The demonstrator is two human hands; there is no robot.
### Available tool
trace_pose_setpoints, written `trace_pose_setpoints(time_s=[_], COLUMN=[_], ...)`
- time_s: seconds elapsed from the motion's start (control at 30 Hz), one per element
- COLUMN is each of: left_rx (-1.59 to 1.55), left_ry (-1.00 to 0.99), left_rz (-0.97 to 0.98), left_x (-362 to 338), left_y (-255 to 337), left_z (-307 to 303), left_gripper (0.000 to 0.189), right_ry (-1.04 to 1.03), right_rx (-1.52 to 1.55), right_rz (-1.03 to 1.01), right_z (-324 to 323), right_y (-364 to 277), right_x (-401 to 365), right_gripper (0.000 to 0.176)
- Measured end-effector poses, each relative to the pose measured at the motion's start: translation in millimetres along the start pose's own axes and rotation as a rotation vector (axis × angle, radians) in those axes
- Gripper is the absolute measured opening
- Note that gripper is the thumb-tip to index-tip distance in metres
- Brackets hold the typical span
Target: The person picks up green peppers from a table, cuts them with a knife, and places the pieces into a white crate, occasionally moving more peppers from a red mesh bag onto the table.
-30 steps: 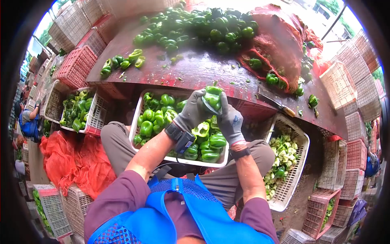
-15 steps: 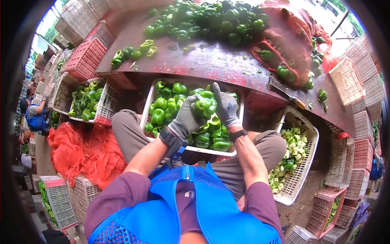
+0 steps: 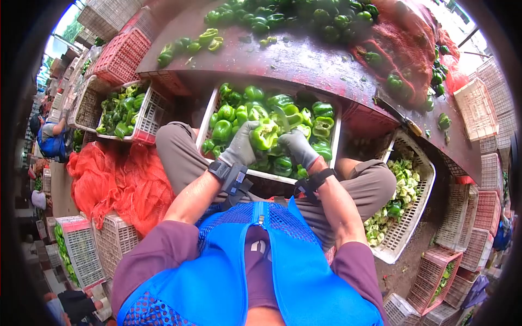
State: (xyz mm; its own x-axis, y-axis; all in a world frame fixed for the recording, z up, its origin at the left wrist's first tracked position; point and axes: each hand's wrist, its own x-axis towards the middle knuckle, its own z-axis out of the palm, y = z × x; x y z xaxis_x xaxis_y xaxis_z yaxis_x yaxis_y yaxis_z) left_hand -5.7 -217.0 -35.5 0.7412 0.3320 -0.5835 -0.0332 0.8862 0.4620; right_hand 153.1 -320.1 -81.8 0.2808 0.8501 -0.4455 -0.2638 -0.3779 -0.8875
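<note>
My left hand, in a grey glove, is closed round a green bell pepper that is cut open, its pale inside facing up. Close to its right side, my gloved right hand has its fingers curled round what looks like a small knife; the blade points up and the handle is hidden. Both hands are over a white crate of green bell peppers between my legs. Some peppers in it are whole and others are cut open.
A table ahead holds piled peppers, a red mesh sack and a large knife. At right stands a crate of pale pepper cores. Red netting and a pepper crate lie left. A person sits far left.
My right hand has gone from a raised, extended index finger to curled fingers, with a blade now showing. The pepper now shows its cut, open side. The view has tilted slightly.
</note>
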Motion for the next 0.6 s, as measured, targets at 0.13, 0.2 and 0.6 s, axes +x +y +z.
trace_pose_setpoints(time_s=[0.13, 0.2, 0.6], left_rx=[0.102, 0.1, 0.375], left_ry=[-0.054, 0.038, -0.209], left_rz=[-0.028, -0.017, 0.199], left_x=[-3.7, -4.1, -31.5], left_y=[11.7, 13.2, -1.3], left_z=[-23.9, -24.1, -0.1], left_gripper=[0.044, 0.045, 0.059], right_ry=[-0.053, 0.007, 0.337], right_rx=[-0.086, -0.163, -1.207], right_rz=[0.138, 0.099, -0.637], right_z=[0.1, -6.9, 30.0], right_y=[3.2, 3.5, -58.5], right_x=[-11.7, -8.8, -50.3], right_gripper=[0.023, 0.026, 0.051])
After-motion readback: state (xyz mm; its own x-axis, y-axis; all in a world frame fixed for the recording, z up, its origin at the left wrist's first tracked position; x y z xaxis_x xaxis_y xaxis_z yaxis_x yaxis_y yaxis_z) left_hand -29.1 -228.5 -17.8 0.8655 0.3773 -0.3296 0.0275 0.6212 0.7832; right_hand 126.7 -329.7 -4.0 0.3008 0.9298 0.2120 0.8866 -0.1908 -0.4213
